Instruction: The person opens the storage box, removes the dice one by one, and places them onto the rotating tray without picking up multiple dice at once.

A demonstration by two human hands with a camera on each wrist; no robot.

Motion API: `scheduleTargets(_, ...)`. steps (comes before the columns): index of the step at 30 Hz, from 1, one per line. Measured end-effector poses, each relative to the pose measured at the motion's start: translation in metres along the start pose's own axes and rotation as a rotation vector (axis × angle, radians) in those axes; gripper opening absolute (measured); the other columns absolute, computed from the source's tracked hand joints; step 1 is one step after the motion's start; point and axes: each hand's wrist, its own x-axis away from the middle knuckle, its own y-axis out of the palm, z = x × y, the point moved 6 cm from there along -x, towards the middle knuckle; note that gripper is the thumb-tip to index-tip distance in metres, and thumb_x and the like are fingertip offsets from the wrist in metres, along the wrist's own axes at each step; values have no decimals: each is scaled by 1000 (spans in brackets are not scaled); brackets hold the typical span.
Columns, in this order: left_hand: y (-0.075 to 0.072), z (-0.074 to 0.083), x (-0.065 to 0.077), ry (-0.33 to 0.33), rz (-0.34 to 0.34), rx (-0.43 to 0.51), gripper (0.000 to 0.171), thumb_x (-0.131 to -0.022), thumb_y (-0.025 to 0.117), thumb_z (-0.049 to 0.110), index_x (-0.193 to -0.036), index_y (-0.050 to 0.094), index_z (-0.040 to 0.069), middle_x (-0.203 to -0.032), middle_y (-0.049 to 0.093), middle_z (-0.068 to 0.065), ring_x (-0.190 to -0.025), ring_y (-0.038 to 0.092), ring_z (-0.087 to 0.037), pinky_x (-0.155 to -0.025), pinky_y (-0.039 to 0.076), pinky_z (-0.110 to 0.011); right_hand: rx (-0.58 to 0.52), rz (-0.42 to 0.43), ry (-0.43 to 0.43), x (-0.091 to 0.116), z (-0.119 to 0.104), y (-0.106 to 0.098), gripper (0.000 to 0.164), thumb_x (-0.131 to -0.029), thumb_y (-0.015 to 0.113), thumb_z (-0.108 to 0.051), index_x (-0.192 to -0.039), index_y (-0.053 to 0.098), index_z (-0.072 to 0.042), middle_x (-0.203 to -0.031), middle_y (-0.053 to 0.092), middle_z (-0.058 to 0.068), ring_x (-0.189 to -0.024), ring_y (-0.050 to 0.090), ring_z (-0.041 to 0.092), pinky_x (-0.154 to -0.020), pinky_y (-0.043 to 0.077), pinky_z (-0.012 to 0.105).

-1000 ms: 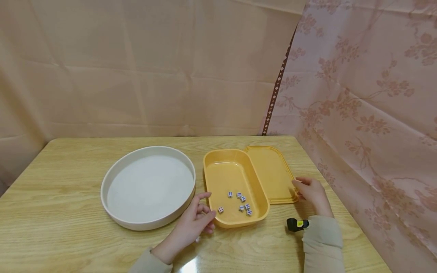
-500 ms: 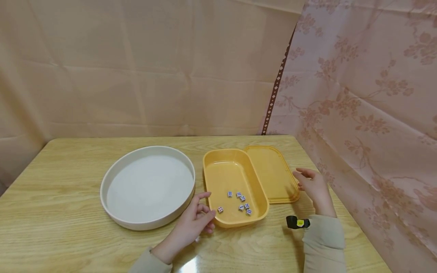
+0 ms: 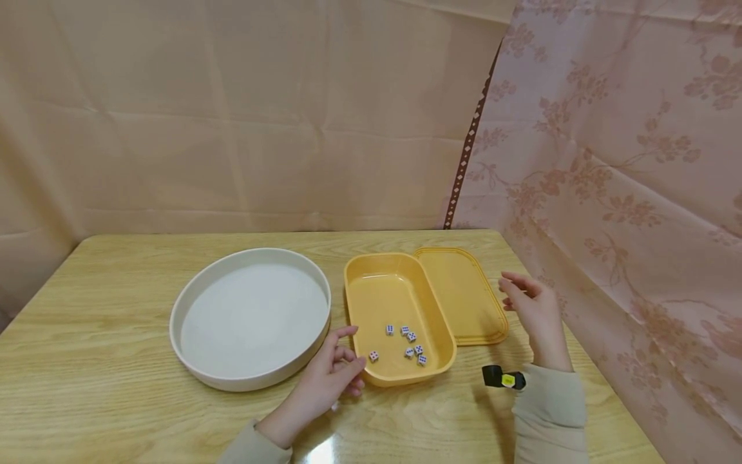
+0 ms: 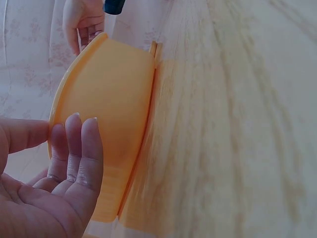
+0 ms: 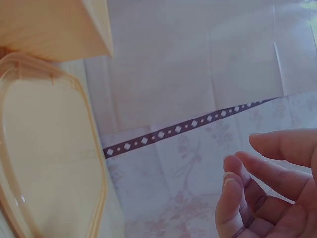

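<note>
A deep yellow-orange plastic box [image 3: 379,293] stands on the table with several small white dice [image 3: 411,336] in its near half. Most dice have blue pips; one at the left has red. At the box's near left corner, my left hand [image 3: 321,380] holds the rim, thumb and index finger on the edge and the other fingers against the outer wall [image 4: 119,84]. A flat lid [image 3: 464,296] of the same colour lies at the box's right side. Off the lid's right edge, my right hand [image 3: 536,316] hovers, fingers loosely bent, nothing between them.
A large round white tray [image 3: 255,322] with a raised rim stands left of the box. The wooden table [image 3: 87,361] ends at cloth hangings behind and at the right. A black strap device [image 3: 503,377] sits at my right wrist.
My right hand has left the lid's near right corner, moving up and away from it. My left hand, the box and the dice stay in place.
</note>
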Motion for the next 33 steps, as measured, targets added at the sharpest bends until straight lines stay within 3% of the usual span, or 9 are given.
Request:
scheduleTargets(9, -1, 1, 0, 2, 0, -26, 60, -97, 60, 8, -148, 28, 0, -89, 55, -5, -67, 60, -13, -63, 56, -26, -61, 13, -3, 5, -8, 2, 44, -101, 57, -30, -133, 60, 0, -84, 58, -22, -73, 59, 6, -69, 51, 14)
scheduleTargets(18, -8, 10, 2, 55, -10, -195, 59, -97, 62, 14, -146, 33, -3, -86, 61, -16, -60, 59, -13, -59, 55, -28, -93, 13, -77, 13, -22, 6, 43, -100, 60, -30, -130, 63, 0, -83, 62, -22, -72, 61, 6, -69, 53, 17)
scheduleTargets(24, -21, 26, 6, 67, -51, -317, 57, -99, 60, 23, -145, 36, -1, -93, 63, -17, -64, 62, -20, -61, 54, -30, -145, -17, -120, 17, -30, 11, 42, -99, 62, -27, -128, 62, 4, -82, 64, -21, -70, 62, 5, -69, 53, 18)
scheduleTargets(33, -46, 50, 12, 82, 11, -311, 46, -100, 60, 21, -139, 46, 1, -95, 64, -16, -66, 61, -20, -65, 55, -31, -173, -62, -145, 19, -34, 19, 35, -99, 62, -23, -122, 66, 2, -82, 64, -20, -69, 61, 7, -68, 53, 18)
